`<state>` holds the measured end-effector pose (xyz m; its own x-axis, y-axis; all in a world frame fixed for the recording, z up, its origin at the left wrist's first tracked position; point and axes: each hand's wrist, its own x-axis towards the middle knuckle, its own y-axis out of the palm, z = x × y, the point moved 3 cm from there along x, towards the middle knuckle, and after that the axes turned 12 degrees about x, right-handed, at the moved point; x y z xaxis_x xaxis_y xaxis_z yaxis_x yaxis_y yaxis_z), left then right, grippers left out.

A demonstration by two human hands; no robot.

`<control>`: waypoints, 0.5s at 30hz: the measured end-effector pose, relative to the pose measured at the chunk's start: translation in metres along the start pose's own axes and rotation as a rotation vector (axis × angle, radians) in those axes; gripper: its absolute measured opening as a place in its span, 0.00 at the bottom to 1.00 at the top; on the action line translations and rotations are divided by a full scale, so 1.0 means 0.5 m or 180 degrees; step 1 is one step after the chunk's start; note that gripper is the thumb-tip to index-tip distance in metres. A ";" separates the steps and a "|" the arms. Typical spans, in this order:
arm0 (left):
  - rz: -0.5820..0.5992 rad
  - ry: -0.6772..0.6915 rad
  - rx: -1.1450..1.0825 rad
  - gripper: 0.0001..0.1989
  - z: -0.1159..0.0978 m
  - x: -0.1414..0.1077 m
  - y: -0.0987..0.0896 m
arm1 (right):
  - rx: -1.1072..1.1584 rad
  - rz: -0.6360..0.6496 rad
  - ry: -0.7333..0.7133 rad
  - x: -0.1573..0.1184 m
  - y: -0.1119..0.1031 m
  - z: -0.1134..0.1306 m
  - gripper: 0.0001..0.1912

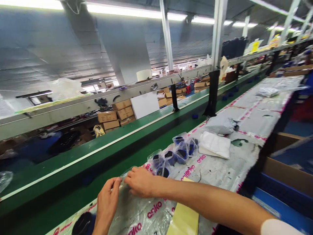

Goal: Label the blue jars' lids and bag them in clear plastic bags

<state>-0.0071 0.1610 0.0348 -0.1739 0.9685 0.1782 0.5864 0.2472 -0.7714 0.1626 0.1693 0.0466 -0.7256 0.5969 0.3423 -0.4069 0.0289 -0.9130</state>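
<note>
My left hand (107, 202) is closed in a pinch, its thumb and forefinger at a thin clear plastic bag (126, 171). My right hand (140, 182) reaches in from the right, fingers curled on the same clear plastic; most of the bag is hidden behind the hands. Beside my left wrist, at the bottom edge, is a round blue piece with a black top (83, 224), partly cut off. Just past my right hand stand several blue, black-topped round pieces (169, 156) in clear bags. A yellow sheet (184, 219) lies below my right forearm.
The bench wears a grey plastic cover (220, 169) with pink print. Farther along are a white folded stack (215, 143) and a grey plastic packet (220, 125). A green conveyor belt (137, 147) runs alongside, with a metal post (215, 65) beyond. Cartons (288, 176) stand at right.
</note>
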 end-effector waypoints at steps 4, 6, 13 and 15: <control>0.0361 0.0094 -0.0478 0.36 0.023 0.010 0.025 | 0.0775 0.0397 0.0663 0.022 0.008 -0.020 0.12; 0.0595 0.0211 -0.0662 0.43 0.026 0.007 0.046 | 0.1135 0.0427 0.0909 0.021 -0.002 -0.027 0.11; 0.0835 0.0893 -0.0305 0.24 -0.030 -0.028 0.098 | 0.1775 0.0247 0.0876 -0.035 -0.068 -0.044 0.08; 0.0775 0.0956 -0.0217 0.21 -0.050 -0.039 0.103 | 0.1771 -0.0268 0.0977 -0.072 -0.116 -0.063 0.09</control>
<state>0.0462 0.1555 0.0066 0.2102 0.9621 0.1735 0.6349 0.0006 -0.7726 0.2297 0.1714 0.0803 -0.5202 0.8156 0.2534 -0.7427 -0.2855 -0.6058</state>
